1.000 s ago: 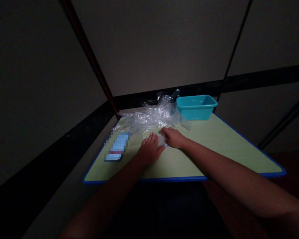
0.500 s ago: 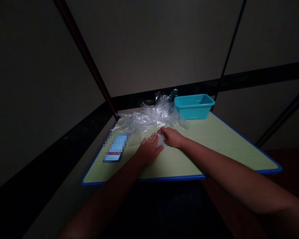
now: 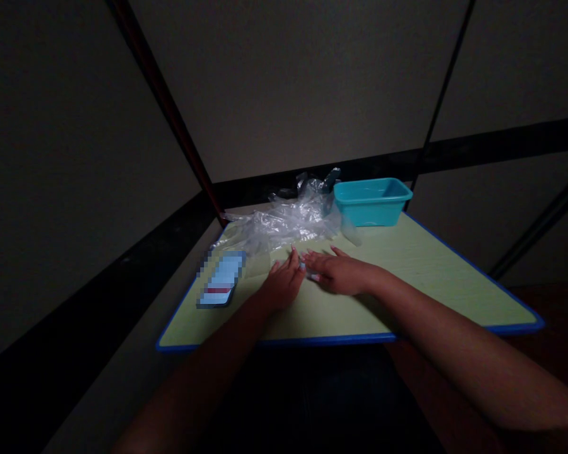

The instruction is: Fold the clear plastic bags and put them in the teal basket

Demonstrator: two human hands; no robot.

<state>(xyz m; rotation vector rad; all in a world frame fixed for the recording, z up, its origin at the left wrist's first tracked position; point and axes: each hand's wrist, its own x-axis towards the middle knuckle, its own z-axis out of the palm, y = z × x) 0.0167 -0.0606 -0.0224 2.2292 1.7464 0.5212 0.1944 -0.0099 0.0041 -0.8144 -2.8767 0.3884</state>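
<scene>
working a film (image 3: pixel 308 273), partly hidden, between left hand (image 3: pixel 283 285) and right hand (image 3: pixel 343 273), both unclenched and nearly flat; probably best smoothed with light, even pressure, clear of the crumpled plastic (image 3: pixel 288 222) just beyond the hands.

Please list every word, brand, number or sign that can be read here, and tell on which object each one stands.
No text can be read.
Phone: its screen is pixelated, so nothing on it is legible.
Turquoise tub: no legible marking.
Clear plastic: no lettering can be made out among the folds and glare.
</scene>
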